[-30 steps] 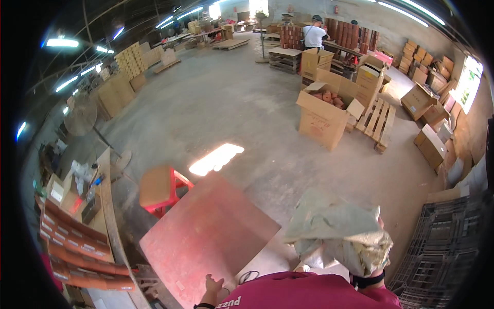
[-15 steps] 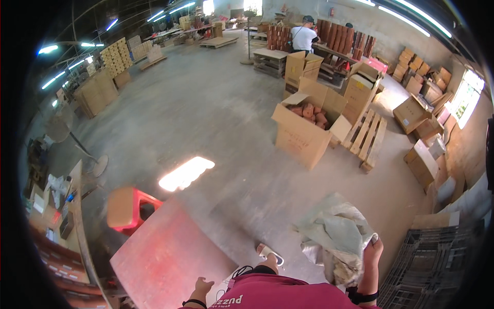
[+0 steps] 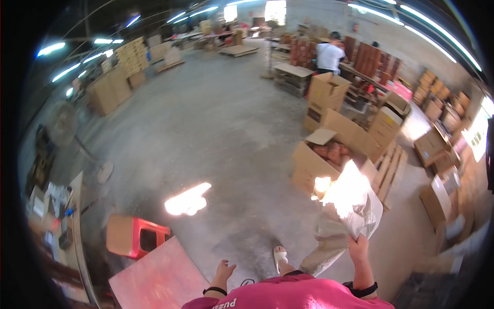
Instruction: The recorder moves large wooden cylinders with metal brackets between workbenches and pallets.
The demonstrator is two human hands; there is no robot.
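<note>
Since the earlier frame, the pale sack point(image 3: 342, 219) has swung up and forward in your right hand point(image 3: 358, 248), into bright light, and your view has shifted so the red board point(image 3: 157, 278) sits lower. The grey floor point(image 3: 206, 123) spreads ahead of you. On it, ahead and to your right, stands the open carton point(image 3: 311, 167) with reddish pieces point(image 3: 334, 153) inside; the sack overlaps it in view, and I cannot tell whether the two touch. The red board lies low at your left, just beside the stool point(image 3: 135, 237). The sack hangs ahead of your right side, its upper part glaring white, its lower end drooping toward you. Your right fingers pinch a gathered edge of it. Your left hand point(image 3: 224, 269) is empty, fingers loosely spread. The step in hand looks like one-handed handling of the sack; the next move likely calls for keeping that pinch firm and the loose end in check.
</note>
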